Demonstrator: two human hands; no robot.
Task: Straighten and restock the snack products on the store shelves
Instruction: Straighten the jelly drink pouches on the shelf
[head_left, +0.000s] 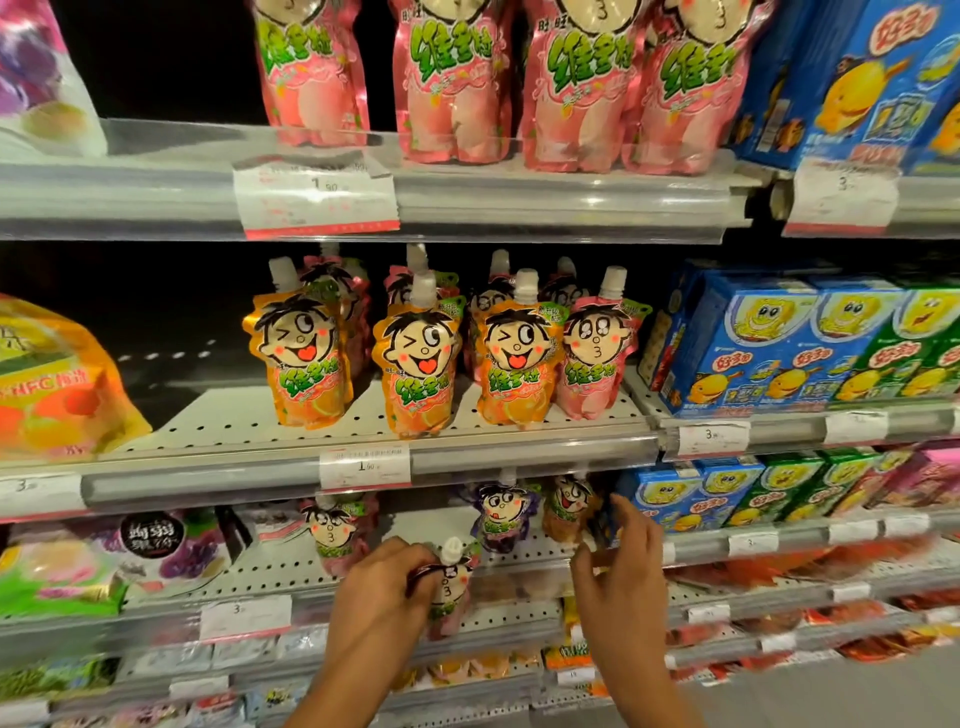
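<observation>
Left hand grips a pink spouted pouch by its upper edge, fingers closed around it, at the front lip of the lower shelf. Right hand hovers just beside it, fingers loosely curled, holding nothing visible.

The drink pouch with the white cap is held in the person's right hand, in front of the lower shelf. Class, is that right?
Not quite. The head view shows the drink pouch in the left hand; the right hand is beside it, empty. It is in front of the lower shelf.
</observation>
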